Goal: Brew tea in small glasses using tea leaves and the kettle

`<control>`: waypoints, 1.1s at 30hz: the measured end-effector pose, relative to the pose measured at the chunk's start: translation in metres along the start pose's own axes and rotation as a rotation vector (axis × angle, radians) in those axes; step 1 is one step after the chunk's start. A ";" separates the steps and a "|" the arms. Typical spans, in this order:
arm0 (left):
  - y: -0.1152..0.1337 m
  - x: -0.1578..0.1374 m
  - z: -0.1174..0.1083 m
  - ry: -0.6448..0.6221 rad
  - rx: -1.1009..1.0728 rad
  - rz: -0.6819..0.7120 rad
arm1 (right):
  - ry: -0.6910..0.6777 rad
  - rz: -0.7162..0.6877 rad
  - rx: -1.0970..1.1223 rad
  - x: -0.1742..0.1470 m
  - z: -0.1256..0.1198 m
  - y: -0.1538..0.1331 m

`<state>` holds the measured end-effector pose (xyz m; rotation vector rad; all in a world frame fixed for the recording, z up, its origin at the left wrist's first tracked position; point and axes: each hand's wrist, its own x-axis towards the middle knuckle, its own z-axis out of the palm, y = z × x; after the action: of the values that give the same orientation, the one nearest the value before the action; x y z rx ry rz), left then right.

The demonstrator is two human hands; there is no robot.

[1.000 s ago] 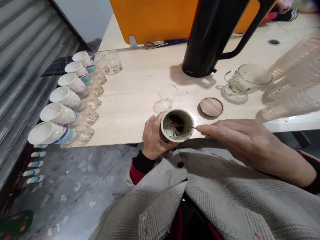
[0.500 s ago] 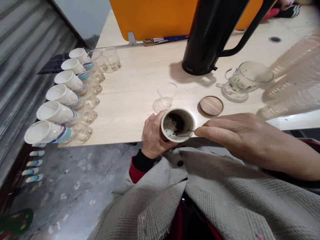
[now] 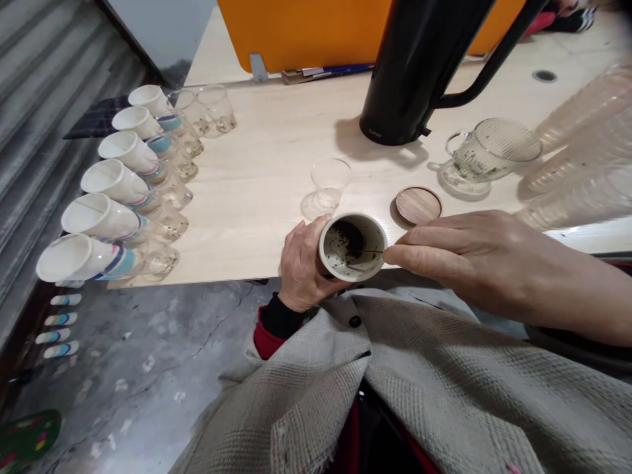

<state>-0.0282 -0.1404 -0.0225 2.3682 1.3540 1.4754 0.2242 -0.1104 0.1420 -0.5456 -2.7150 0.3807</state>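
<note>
My left hand [image 3: 302, 266] is wrapped round a pale round canister [image 3: 371, 232], tilted so its mouth faces me at the table's front edge. Dark loose leaves [image 3: 349, 238] lie at its bottom, with bits stuck to the inner wall. A thin-handled spoon [image 3: 372, 251] reaches into the canister, its handle pinched between the fingertips of my right hand [image 3: 459, 260]; its inner end is hard to make out. Just beyond the canister stands a clear plastic cup [image 3: 332, 176]. Near my right fingers lies a round wooden lid [image 3: 418, 205].
A tall black kettle [image 3: 402, 85] stands behind. At right are a ribbed glass cup [image 3: 498, 155] holding leaves and stacks of clear cups [image 3: 582, 151]. Along the left edge, paper cups [image 3: 106, 216] stand with clear cups [image 3: 165, 260] holding leaves. An orange divider [image 3: 306, 33] borders the back.
The spoon has shifted slightly inside the canister, and my right hand has moved a little upward with it. My left hand still holds the canister. The whole view has shifted slightly.
</note>
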 end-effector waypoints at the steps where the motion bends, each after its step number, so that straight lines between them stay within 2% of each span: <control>1: 0.000 0.000 0.000 0.007 -0.004 0.012 | -0.006 0.000 -0.021 -0.001 0.001 0.001; 5: -0.002 -0.001 0.003 0.017 0.025 0.045 | -0.011 -0.022 -0.087 -0.005 0.007 0.003; 8: -0.003 -0.001 0.004 -0.004 0.058 0.030 | 0.041 0.032 0.008 -0.006 0.014 0.003; 12: -0.001 -0.001 0.002 -0.030 0.050 -0.018 | 0.171 0.255 0.278 -0.009 0.025 0.002; 17: 0.003 0.000 0.002 -0.007 0.023 -0.118 | 0.525 0.620 0.767 -0.020 0.046 0.014; 20: 0.003 -0.001 0.004 -0.027 0.026 -0.241 | 0.638 0.740 0.992 -0.025 0.057 0.027; 23: 0.001 -0.002 0.004 -0.042 0.037 -0.285 | 0.742 0.819 1.069 -0.025 0.063 0.037; 27: -0.002 -0.002 0.003 -0.054 0.037 -0.283 | 0.845 0.820 1.091 -0.018 0.063 0.044; 30: -0.001 -0.001 0.003 -0.055 0.045 -0.280 | 0.907 0.739 1.026 -0.012 0.058 0.046; 33: -0.001 -0.001 0.003 -0.054 0.060 -0.285 | 1.017 0.610 0.873 -0.004 0.050 0.044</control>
<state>-0.0264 -0.1394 -0.0250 2.1177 1.6600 1.3010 0.2223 -0.0824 0.0812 -0.9289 -1.2055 1.0134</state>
